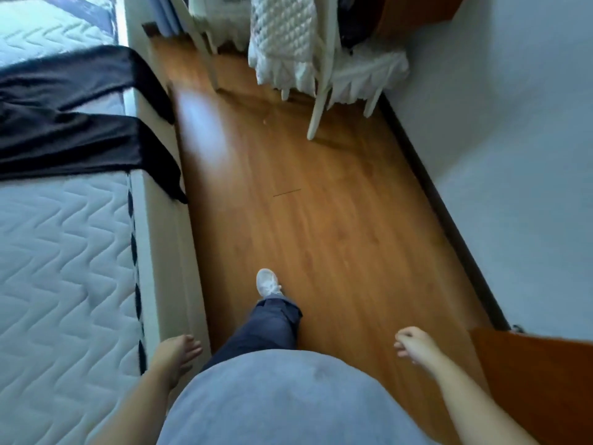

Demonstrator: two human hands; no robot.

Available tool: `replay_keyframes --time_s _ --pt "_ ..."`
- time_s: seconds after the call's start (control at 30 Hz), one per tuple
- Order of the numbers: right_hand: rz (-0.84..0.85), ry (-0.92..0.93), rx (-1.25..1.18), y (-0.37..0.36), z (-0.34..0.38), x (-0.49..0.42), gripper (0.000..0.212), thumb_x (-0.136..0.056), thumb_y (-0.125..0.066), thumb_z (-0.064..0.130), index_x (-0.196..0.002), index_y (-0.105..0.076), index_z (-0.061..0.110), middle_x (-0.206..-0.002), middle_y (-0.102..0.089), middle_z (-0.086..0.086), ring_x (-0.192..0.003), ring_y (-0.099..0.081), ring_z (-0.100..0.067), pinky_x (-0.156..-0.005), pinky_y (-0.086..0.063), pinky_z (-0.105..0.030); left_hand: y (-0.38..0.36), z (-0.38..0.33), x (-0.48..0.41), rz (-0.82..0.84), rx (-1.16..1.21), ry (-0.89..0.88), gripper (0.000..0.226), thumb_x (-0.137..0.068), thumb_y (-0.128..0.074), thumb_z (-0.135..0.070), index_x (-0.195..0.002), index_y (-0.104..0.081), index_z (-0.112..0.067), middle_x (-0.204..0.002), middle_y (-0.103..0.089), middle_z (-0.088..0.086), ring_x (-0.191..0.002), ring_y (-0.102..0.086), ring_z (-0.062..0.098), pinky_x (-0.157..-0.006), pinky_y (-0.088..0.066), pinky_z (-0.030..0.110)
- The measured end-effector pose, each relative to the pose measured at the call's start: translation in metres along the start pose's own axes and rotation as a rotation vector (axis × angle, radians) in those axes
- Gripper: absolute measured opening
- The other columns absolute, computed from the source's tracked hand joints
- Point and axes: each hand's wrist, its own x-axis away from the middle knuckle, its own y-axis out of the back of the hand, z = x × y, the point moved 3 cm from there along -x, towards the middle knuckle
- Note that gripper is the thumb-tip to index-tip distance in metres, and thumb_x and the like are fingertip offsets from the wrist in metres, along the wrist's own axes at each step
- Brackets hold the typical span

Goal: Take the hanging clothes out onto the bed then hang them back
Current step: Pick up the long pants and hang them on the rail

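Observation:
A black pair of trousers (73, 120) lies across the quilted white bed (57, 252) at the left, both leg ends drooping over the bed's side. My left hand (179, 351) hangs low beside the bed frame, fingers loosely apart, holding nothing. My right hand (414, 343) hangs at the lower right over the floor, fingers curled in, with nothing in it. My leg in dark trousers and a white shoe (268, 284) steps forward on the floor between them.
A wooden floor (305, 203) runs between the bed and the white wall (513, 155). A white chair (321, 75) draped with white knitted fabric stands at the far end. A brown wooden door edge (539, 374) juts in at the lower right.

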Motion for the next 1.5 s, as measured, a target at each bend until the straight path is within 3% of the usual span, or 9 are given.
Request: replay_keyframes --time_s 0.27,0.4,0.53,0.67,0.73,0.87,1.03,1.23,1.5 --pt "-0.032 0.145 0.077 -0.011 0.245 -0.074 0.029 -0.093 -0.042 0.004 -0.118 -0.051 -0.009 -0.098 -0.059 -0.021 -0.063 -0.052 -0.014 -0.034 -0.035 -0.009 -0.031 -0.216 -0.039 0.107 -0.253 -0.282 0.020 -0.094 -0.039 -0.007 -0.096 -0.057 -0.001 -0.094 -0.058 0.018 -0.082 -0.057 0.029 -0.060 -0.040 0.027" --pt "-0.030 0.247 0.166 -0.013 0.370 -0.100 0.027 -0.093 -0.042 0.003 -0.116 -0.052 -0.007 -0.098 -0.058 -0.017 -0.071 -0.055 -0.020 -0.033 -0.034 -0.005 -0.038 -0.307 -0.068 0.090 -0.364 -0.412 0.018 -0.091 -0.043 -0.012 -0.094 -0.060 -0.006 -0.095 -0.065 0.017 -0.091 -0.062 0.031 -0.085 -0.052 0.040" --pt "-0.023 0.285 0.195 -0.012 0.468 -0.136 0.027 -0.093 -0.042 0.004 -0.116 -0.052 -0.007 -0.111 -0.062 -0.027 -0.080 -0.057 -0.027 -0.036 -0.036 -0.007 -0.039 -0.358 -0.097 0.082 -0.310 -0.350 0.022 -0.090 -0.043 -0.012 -0.103 -0.059 -0.004 -0.091 -0.063 0.012 -0.086 -0.062 0.028 -0.085 -0.052 0.040" --pt "0.019 0.265 0.305 -0.014 0.555 -0.179 0.026 -0.096 -0.042 0.014 -0.115 -0.052 0.001 -0.110 -0.063 -0.016 -0.088 -0.058 -0.026 -0.060 -0.043 -0.026 -0.026 -0.402 -0.106 0.007 -0.097 -0.246 0.014 -0.093 -0.040 -0.009 -0.099 -0.053 -0.007 -0.091 -0.060 0.012 -0.078 -0.057 0.024 -0.056 -0.041 0.029" --pt "0.035 0.268 0.353 -0.018 0.604 -0.196 0.018 -0.096 -0.043 0.014 -0.108 -0.052 0.004 -0.101 -0.060 -0.012 -0.086 -0.058 -0.025 -0.075 -0.048 -0.036 -0.012 -0.416 -0.122 -0.062 0.043 -0.163 0.016 -0.095 -0.038 -0.010 -0.100 -0.052 -0.003 -0.093 -0.059 0.015 -0.082 -0.056 0.026 -0.059 -0.038 0.029" --pt "0.126 0.351 0.583 -0.041 0.725 -0.216 0.015 -0.094 -0.046 0.012 -0.105 -0.052 0.005 -0.096 -0.060 -0.015 -0.068 -0.054 -0.019 -0.048 -0.039 -0.020 0.013 -0.444 -0.142 -0.181 0.250 -0.016 0.010 -0.094 -0.042 -0.004 -0.090 -0.051 0.000 -0.093 -0.059 0.021 -0.083 -0.056 0.033 -0.065 -0.045 0.031" --pt "0.202 0.540 0.809 -0.104 0.865 -0.211 0.013 -0.092 -0.047 0.011 -0.097 -0.057 0.003 -0.076 -0.059 -0.006 -0.067 -0.052 -0.017 -0.057 -0.038 -0.024 0.008 -0.486 -0.147 -0.260 0.359 0.001 0.026 -0.090 -0.044 -0.005 -0.068 -0.053 -0.016 -0.073 -0.059 0.012 -0.077 -0.058 0.028 -0.088 -0.047 0.043" --pt "0.314 0.709 1.022 -0.219 0.965 -0.185 0.015 -0.089 -0.050 0.009 -0.100 -0.059 0.004 -0.079 -0.060 -0.007 -0.074 -0.058 -0.022 -0.065 -0.047 -0.030 0.050 -0.509 -0.154 -0.420 0.445 0.086 0.010 -0.090 -0.047 -0.014 -0.094 -0.055 -0.013 -0.097 -0.063 0.014 -0.093 -0.060 0.034 -0.083 -0.049 0.041" --pt "0.286 0.735 1.056 -0.357 1.072 -0.149 0.020 -0.091 -0.048 0.004 -0.105 -0.059 -0.005 -0.078 -0.061 -0.011 -0.079 -0.061 -0.029 -0.076 -0.049 -0.038 0.142 -0.576 -0.222 -0.469 0.528 0.200 0.028 -0.091 -0.043 -0.012 -0.114 -0.058 -0.006 -0.113 -0.062 0.018 -0.094 -0.054 0.031 -0.076 -0.039 0.033"
